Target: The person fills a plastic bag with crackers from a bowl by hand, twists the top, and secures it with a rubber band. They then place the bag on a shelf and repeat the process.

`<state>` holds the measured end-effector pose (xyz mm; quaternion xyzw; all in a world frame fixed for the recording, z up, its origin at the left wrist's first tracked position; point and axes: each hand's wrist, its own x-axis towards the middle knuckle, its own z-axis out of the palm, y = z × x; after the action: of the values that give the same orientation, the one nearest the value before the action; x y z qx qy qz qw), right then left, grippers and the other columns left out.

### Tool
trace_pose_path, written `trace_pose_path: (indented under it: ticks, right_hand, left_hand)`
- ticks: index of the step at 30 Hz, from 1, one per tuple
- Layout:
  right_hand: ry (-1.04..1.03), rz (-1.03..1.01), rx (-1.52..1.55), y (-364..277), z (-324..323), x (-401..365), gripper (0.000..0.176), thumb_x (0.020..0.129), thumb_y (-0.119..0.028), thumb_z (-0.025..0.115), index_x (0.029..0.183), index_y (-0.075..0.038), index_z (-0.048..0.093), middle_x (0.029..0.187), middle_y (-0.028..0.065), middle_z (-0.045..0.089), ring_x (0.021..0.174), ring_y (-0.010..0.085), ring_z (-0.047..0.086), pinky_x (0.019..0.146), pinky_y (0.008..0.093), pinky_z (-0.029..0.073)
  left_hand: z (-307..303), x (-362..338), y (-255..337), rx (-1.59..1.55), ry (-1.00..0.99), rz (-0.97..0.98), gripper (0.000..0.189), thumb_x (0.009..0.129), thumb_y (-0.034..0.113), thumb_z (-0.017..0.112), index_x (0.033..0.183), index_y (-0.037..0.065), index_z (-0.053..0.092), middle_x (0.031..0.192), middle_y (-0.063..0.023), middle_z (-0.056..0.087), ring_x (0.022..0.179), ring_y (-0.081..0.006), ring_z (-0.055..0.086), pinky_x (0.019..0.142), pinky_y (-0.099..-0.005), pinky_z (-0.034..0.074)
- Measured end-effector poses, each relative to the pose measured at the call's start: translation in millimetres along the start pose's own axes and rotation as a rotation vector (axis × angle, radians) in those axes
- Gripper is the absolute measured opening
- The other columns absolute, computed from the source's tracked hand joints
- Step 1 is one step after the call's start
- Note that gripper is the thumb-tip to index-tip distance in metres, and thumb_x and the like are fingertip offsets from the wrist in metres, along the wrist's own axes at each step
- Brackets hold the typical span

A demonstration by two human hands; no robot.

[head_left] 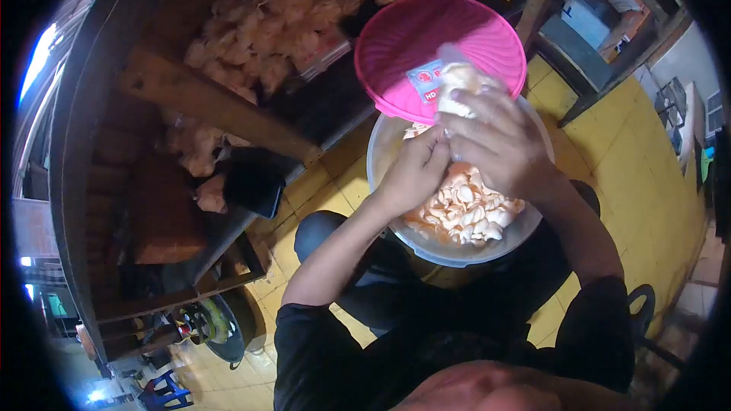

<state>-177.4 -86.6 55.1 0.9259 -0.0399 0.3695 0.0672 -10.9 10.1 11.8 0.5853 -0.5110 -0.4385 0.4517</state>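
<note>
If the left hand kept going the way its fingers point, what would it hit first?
Probably the plastic bag of crackers held in the right hand; the fingertips of the left hand look almost on it. The pink basket lies behind, though depth is unclear.

A small food stall: bagged crackers (266, 27) piled on a wooden counter (205, 99), yellow tiled floor (640, 183), open street side.
</note>
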Motion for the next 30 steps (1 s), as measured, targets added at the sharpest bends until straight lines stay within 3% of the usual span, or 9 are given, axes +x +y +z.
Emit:
trace_pose_path:
  ticks: [1,3,7,9,14,16,23,25,30]
  right_hand:
    - [-0.003,0.003,0.000,1,3,-2,0.015,0.080,-0.018,0.066,0.091,-0.011,0.073,0.114,0.0020,0.070,0.115,0.0253,0.060,0.102,0.0421,0.043]
    - [-0.012,0.127,0.042,2,11,-6,0.016,0.079,-0.019,0.067,0.091,-0.012,0.073,0.112,0.0001,0.072,0.108,0.0235,0.061,0.092,0.0385,0.044]
    - [-0.062,0.248,0.146,-4,9,-1,0.012,0.081,-0.015,0.068,0.091,-0.010,0.073,0.096,0.0021,0.072,0.096,0.0213,0.061,0.085,0.0352,0.041]
    - [-0.014,0.372,0.304,-7,11,2,0.010,0.083,-0.013,0.069,0.091,-0.009,0.073,0.092,0.0039,0.071,0.092,0.0229,0.061,0.084,0.0364,0.042]
    - [0.105,0.560,0.618,-3,18,1,0.007,0.090,-0.010,0.069,0.093,-0.004,0.071,0.086,0.0059,0.071,0.084,0.0189,0.064,0.078,0.0342,0.048]
    - [0.132,1.007,1.153,-7,18,5,0.010,0.090,-0.010,0.072,0.095,-0.001,0.070,0.086,0.0041,0.070,0.085,0.0102,0.064,0.074,0.0274,0.051]
    - [0.167,0.868,1.127,-1,25,-7,0.013,0.089,-0.008,0.074,0.098,0.001,0.070,0.095,0.0068,0.070,0.090,0.0082,0.065,0.077,0.0240,0.052]
    - [0.188,0.563,0.785,-1,23,-5,0.012,0.089,-0.006,0.074,0.098,0.001,0.070,0.099,0.0082,0.070,0.091,0.0098,0.065,0.079,0.0248,0.052]
    - [0.210,0.621,0.872,-2,22,-2,0.011,0.088,-0.004,0.073,0.097,0.001,0.070,0.100,0.0088,0.070,0.088,0.0117,0.067,0.078,0.0243,0.055]
  left_hand:
    - [-1,1,1,-0.002,-0.003,-0.002,0.023,0.102,0.018,0.044,0.096,-0.001,0.055,0.072,-0.0128,0.062,0.063,-0.0260,0.064,0.063,-0.0413,0.050]
    - [-3,4,4,0.439,0.169,0.405,0.016,0.099,0.014,0.048,0.096,0.000,0.055,0.072,-0.0188,0.060,0.066,-0.0367,0.064,0.065,-0.0456,0.049]
    - [-13,-4,17,0.708,0.134,0.403,0.012,0.097,0.014,0.052,0.097,0.002,0.055,0.080,-0.0199,0.059,0.072,-0.0413,0.061,0.067,-0.0482,0.047]
    - [-15,-2,18,0.640,0.175,0.591,0.014,0.096,0.017,0.054,0.095,0.003,0.055,0.087,-0.0176,0.056,0.076,-0.0382,0.060,0.067,-0.0477,0.045]
    - [-10,0,18,0.619,0.209,0.640,0.012,0.093,0.011,0.062,0.095,0.001,0.055,0.088,-0.0128,0.051,0.074,-0.0280,0.055,0.062,-0.0387,0.044]
    - [-4,1,19,0.538,0.228,0.654,0.012,0.092,0.010,0.064,0.093,0.002,0.055,0.086,-0.0108,0.051,0.071,-0.0236,0.053,0.060,-0.0356,0.042]
    - [-8,10,9,0.339,0.196,0.547,0.015,0.088,0.006,0.069,0.095,0.001,0.056,0.087,-0.0092,0.053,0.073,-0.0174,0.052,0.065,-0.0308,0.043]
    - [-10,12,8,0.377,0.222,0.541,0.016,0.087,0.005,0.069,0.096,0.000,0.056,0.089,-0.0095,0.054,0.075,-0.0177,0.054,0.067,-0.0303,0.044]
    - [-8,10,10,0.407,0.256,0.612,0.017,0.084,-0.002,0.070,0.098,-0.001,0.059,0.092,-0.0099,0.057,0.076,-0.0170,0.057,0.067,-0.0299,0.047]
